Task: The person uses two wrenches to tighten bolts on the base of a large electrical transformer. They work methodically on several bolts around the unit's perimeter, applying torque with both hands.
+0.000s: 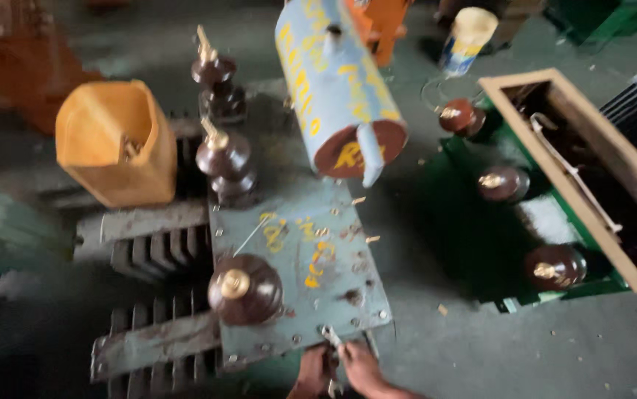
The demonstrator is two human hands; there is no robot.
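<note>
- Our two hands meet at the near edge of the grey-blue metal lid plate (300,258) of the finned transformer: the left hand (314,369) and right hand (362,369) pinch close around a small silvery tool (331,336) set at an edge bolt.
- Blur hides the exact grip; we judge both closed on the tool.
- To work well, we should keep the tool square on the bolt and steady it.
- The dark brown ceramic insulator (244,288) stands just beside our reach, crowding the left.
- Farther off: an orange plastic jerrycan (115,140), a blue cylindrical tank (337,81), an open green transformer box (577,170).
</note>
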